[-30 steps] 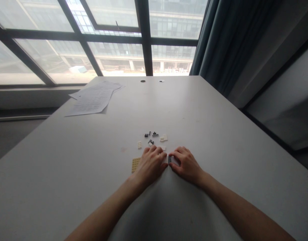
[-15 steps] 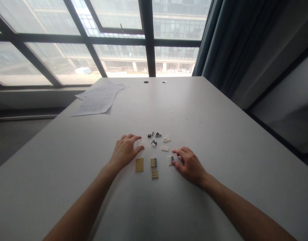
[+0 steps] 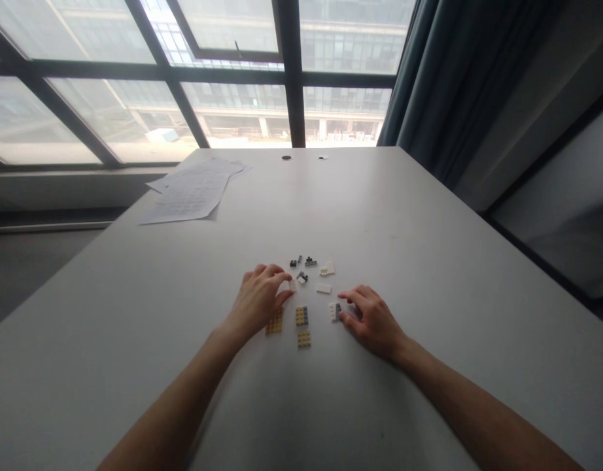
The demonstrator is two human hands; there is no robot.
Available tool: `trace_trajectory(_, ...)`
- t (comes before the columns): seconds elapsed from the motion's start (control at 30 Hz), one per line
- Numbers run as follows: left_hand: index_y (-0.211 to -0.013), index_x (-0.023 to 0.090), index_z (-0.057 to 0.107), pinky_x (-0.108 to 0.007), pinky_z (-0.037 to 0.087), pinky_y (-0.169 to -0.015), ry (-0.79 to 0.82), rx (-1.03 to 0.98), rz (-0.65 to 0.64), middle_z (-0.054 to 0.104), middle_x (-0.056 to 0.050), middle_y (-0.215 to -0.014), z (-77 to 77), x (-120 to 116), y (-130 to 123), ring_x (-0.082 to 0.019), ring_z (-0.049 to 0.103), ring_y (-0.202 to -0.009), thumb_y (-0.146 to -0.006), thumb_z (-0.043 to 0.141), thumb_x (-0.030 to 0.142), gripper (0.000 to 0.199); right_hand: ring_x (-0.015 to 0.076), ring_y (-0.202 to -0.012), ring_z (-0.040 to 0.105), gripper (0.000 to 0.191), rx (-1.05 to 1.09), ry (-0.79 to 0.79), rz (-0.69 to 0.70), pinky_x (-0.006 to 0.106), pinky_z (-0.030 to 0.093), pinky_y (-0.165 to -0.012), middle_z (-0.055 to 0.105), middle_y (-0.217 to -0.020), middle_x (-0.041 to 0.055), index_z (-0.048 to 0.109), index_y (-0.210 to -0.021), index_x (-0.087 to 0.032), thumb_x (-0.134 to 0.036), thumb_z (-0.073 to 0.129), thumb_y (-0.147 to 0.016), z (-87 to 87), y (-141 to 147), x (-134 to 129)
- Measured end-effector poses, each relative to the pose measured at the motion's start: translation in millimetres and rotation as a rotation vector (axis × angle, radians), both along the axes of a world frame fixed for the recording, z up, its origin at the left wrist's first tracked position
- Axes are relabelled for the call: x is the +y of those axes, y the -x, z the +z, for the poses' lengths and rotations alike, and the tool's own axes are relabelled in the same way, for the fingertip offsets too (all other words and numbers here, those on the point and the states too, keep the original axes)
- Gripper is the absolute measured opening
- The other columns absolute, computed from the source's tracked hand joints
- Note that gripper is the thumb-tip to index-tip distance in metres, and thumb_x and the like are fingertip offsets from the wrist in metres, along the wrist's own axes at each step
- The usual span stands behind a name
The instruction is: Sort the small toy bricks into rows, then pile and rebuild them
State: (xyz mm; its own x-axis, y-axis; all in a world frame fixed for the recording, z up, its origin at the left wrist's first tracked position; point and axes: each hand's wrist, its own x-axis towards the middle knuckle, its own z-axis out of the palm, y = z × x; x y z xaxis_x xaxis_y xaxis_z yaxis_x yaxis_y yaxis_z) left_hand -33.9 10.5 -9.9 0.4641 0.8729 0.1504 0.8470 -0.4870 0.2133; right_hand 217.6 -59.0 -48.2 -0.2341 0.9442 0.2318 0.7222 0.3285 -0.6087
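My left hand [image 3: 259, 296] reaches in from the left, thumb and index finger pinching a small white studded building brick [image 3: 293, 285]. Under its wrist side lies a tan plate [image 3: 274, 322], partly covered. My right hand [image 3: 370, 318] rests on the table at the right, thumb and fingers apart. Its thumb tip is at the edge of a white and grey brick piece [image 3: 335, 312], seemingly touching it. Between the hands lie a tan and grey piece [image 3: 301, 316], a smaller tan plate [image 3: 304, 339] and a flat white piece [image 3: 324, 288].
Beyond the hands lie small black pieces [image 3: 310, 261], a black, grey and white piece [image 3: 302, 278] and a white studded piece [image 3: 327, 268]. Paper sheets [image 3: 188, 193] lie at the table's far left. Two round holes are near the far edge, before the window.
My left hand has moved right with the white brick, and now partly covers the tan plate. My right hand and the white and grey piece have stayed in place.
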Motion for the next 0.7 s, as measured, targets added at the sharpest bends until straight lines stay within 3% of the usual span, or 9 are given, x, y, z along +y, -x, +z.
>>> trace_trajectory(0.2,-0.104,0.023,0.065,-0.043,0.037,-0.093,0.048,-0.155,-0.17,0.063,-0.006,-0.11,13.7,-23.0,-30.6,-0.025,0.049,-0.106,-0.086,0.059,0.032,0.022,0.0212,-0.094,0.053,0.027,-0.008,0.0,0.006,0.036,0.044,-0.088,0.06,-0.098,0.0062,0.062,-0.107,-0.019,-0.02,0.062,-0.08,1.6,-0.2,-0.3)
trace_trajectory(0.3,-0.104,0.021,0.065,-0.039,0.041,-0.09,0.295,-0.478,-0.18,0.063,-0.007,-0.107,10.8,-25.3,-36.2,-0.023,0.053,-0.101,-0.085,0.058,0.039,0.027,0.0213,-0.094,0.053,0.026,-0.008,-0.009,0.005,0.037,0.044,-0.088,0.06,-0.098,0.006,0.062,-0.107,-0.02,-0.022,0.062,-0.081,1.3,0.0,-0.2)
trace_trajectory(0.4,-0.112,0.015,0.061,-0.033,0.046,-0.079,0.629,-0.935,-0.082,0.064,-0.01,-0.104,4.5,-23.5,-36.5,-0.02,0.058,-0.09,-0.086,0.052,0.048,0.043,0.0213,-0.093,0.053,0.026,-0.009,-0.012,0.003,0.037,0.044,-0.087,0.06,-0.098,0.0061,0.062,-0.107,-0.02,-0.021,0.062,-0.081,1.0,0.4,0.0)
trace_trajectory(0.5,-0.116,0.012,0.057,-0.031,0.047,-0.077,0.723,-1.146,-0.003,0.063,-0.013,-0.104,0.0,-21.2,-35.2,-0.019,0.059,-0.089,-0.085,0.05,0.052,0.052,0.0213,-0.093,0.053,0.027,-0.017,-0.012,0.007,0.036,0.044,-0.087,0.059,-0.098,0.0062,0.062,-0.107,-0.019,-0.021,0.063,-0.08,0.8,0.5,0.1)
trace_trajectory(0.6,-0.111,0.014,0.06,-0.033,0.046,-0.078,0.609,-0.982,-0.033,0.064,-0.011,-0.103,0.3,-21.6,-35.1,-0.02,0.058,-0.089,-0.087,0.05,0.051,0.046,0.0214,-0.093,0.053,0.028,-0.031,-0.02,0.014,0.037,0.043,-0.088,0.059,-0.099,0.0063,0.062,-0.108,-0.02,-0.023,0.063,-0.08,-0.1,0.4,0.1)
trace_trajectory(0.7,-0.105,0.02,0.064,-0.038,0.042,-0.088,0.278,-0.542,-0.105,0.063,-0.007,-0.106,2.4,-26.9,-38.0,-0.023,0.053,-0.1,-0.086,0.057,0.039,0.028,0.0218,-0.094,0.053,0.029,-0.052,-0.029,0.02,0.038,0.043,-0.089,0.059,-0.099,0.0064,0.063,-0.109,-0.021,-0.024,0.063,-0.08,-0.9,0.0,0.1)
